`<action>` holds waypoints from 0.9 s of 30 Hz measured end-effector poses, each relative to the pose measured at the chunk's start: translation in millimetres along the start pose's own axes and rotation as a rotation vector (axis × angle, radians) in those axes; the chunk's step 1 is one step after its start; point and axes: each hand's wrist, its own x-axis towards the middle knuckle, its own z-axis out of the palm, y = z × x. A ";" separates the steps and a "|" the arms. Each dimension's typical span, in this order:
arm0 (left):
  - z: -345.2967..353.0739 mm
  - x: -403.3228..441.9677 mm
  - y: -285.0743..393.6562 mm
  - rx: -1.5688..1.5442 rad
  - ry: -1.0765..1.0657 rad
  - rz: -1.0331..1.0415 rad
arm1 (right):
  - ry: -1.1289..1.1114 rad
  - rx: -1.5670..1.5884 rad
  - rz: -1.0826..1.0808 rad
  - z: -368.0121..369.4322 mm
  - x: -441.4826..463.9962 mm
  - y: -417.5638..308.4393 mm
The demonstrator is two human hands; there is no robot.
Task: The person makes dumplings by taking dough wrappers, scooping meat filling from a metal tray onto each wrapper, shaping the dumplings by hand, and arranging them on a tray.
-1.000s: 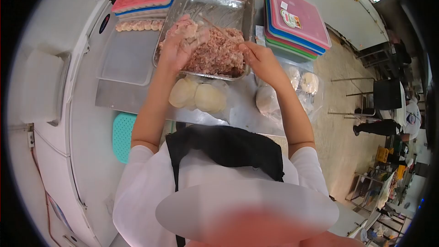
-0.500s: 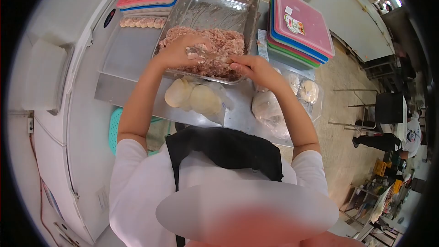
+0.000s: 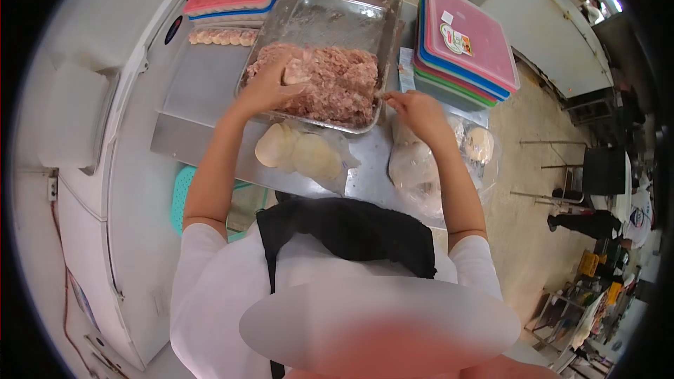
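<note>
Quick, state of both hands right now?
Left hand: partly closed, cupped around a pale, meaty lump.
Right hand: closed in a pinch, apparently on a thin utensil, mostly hidden.

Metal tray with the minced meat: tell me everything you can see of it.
The deep metal tray is rectangular and shiny, with rounded corners and a raised rim. It sits skewed on the metal table. Pinkish minced meat is heaped in its near half; the far half shows smeared bare metal. The left hand is over its near left side, the right hand by its right rim; contact is unclear.
</note>
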 end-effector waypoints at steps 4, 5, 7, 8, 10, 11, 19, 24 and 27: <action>-13.8 3.4 44.6 -0.018 -0.058 0.145 | 0.123 0.511 -0.090 -32.4 -20.3 -33.5; -16.0 3.0 48.3 -0.013 -0.133 0.146 | 0.111 0.552 -0.153 -31.0 -21.7 -47.9; -18.2 10.0 37.9 0.051 -0.250 0.318 | 0.084 0.594 -0.223 -23.6 -21.2 -57.4; -17.5 14.0 31.1 0.082 -0.308 0.406 | 0.067 0.597 -0.230 -12.8 -16.6 -52.5; -13.3 14.7 14.6 0.130 -0.282 0.336 | 0.121 0.457 -0.301 -24.8 -5.7 -51.7; -11.5 14.7 6.3 0.157 -0.268 0.301 | 0.168 0.349 -0.235 -30.9 -8.4 -54.7; -29.4 10.2 -0.2 -0.016 -0.150 0.158 | 0.258 0.064 -0.123 -45.9 -16.4 -94.5; -54.5 7.7 -33.2 0.014 -0.179 0.226 | 0.288 0.182 -0.136 -29.6 -7.4 -133.3; -77.7 3.6 -43.0 -0.138 -0.154 0.198 | 0.208 0.289 -0.101 -1.6 11.7 -150.8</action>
